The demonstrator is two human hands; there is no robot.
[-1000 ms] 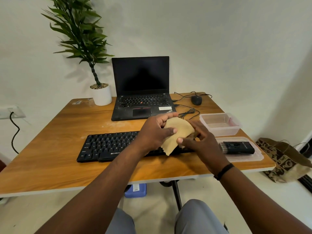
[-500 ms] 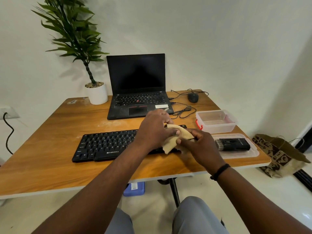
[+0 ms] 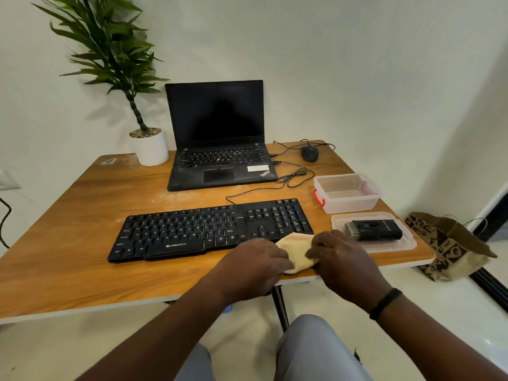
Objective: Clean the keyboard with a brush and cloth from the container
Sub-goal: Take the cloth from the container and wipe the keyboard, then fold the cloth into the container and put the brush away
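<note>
A black keyboard [image 3: 211, 228] lies across the middle of the wooden table [image 3: 68, 215]. A folded yellow cloth [image 3: 297, 250] sits at the table's front edge, just in front of the keyboard's right end. My left hand [image 3: 255, 264] holds the cloth's left side and my right hand [image 3: 339, 257] holds its right side. A black brush [image 3: 373, 229] lies on a clear lid [image 3: 404, 244] to the right. Behind the lid stands an open clear container [image 3: 347, 192] with red clips.
A black laptop [image 3: 217, 149] stands open behind the keyboard, with a potted plant [image 3: 149, 145] to its left and a mouse [image 3: 310, 153] with loose cables to its right. A patterned paper bag [image 3: 450, 246] sits on the floor at the right.
Both hands brought the cloth down from above the keyboard's right part to the table's front edge. The cloth is now more bunched, and the whole keyboard shows.
</note>
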